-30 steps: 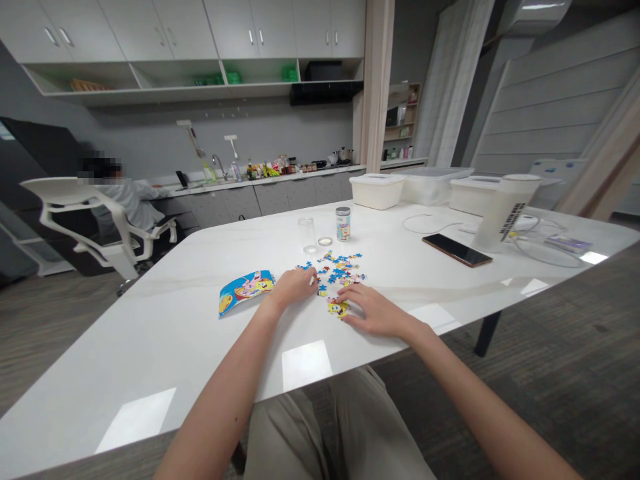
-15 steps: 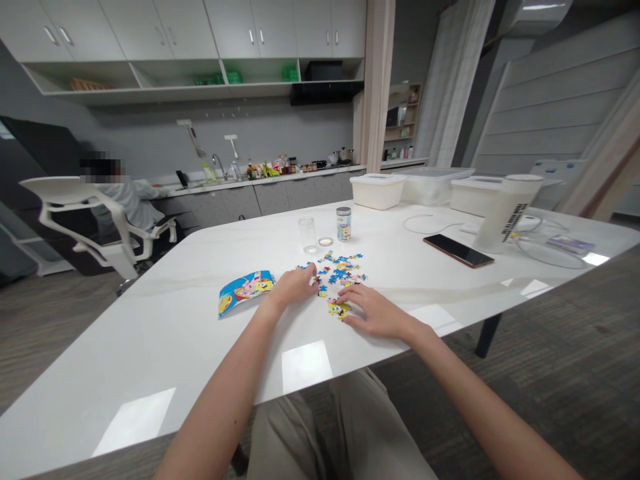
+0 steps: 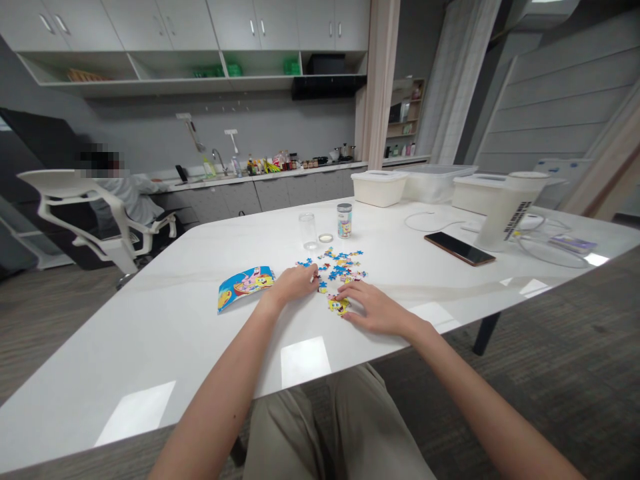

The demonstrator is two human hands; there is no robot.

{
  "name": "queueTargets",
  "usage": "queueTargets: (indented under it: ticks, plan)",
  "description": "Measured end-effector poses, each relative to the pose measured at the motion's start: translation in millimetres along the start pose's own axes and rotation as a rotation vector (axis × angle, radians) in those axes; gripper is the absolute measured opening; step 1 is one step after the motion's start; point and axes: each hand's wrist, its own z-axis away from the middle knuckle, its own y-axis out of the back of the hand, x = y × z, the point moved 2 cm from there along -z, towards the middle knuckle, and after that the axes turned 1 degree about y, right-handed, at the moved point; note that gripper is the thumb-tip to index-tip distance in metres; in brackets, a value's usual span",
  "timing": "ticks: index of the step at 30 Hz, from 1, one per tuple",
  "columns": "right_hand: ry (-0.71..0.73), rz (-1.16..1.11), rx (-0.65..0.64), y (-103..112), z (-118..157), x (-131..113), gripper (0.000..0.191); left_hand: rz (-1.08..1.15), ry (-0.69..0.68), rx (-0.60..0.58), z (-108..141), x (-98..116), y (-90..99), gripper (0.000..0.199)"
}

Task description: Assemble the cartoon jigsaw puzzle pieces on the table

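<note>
No word, brand or number is legible. At right, the tall white tumbler (image 3: 496, 212) bears a block of bold dark lettering set in slanting lines along its side, too small to decipher. At centre, the small canister (image 3: 344, 225) carries a wraparound label with a yellow cartoon figure; any wording is unresolved. At far right, the flat purple-and-white packet (image 3: 573, 245) shows indistinct print. Behind it, near the right edge, a whitish container (image 3: 563, 175) displays blurred blue marks.
</note>
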Motion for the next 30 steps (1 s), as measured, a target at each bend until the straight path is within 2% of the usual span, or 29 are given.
queueTargets:
  ticks: [14,30]
  plan:
    - [-0.011,0.000,-0.011,1.2,-0.6,-0.9,0.029,-0.082,0.047,0.020,0.4,-0.5,3.9,0.039]
    - [-0.020,-0.026,-0.003,-0.8,0.6,2.8,0.034,-0.076,0.026,0.000,1.4,-2.7,5.7,0.033]
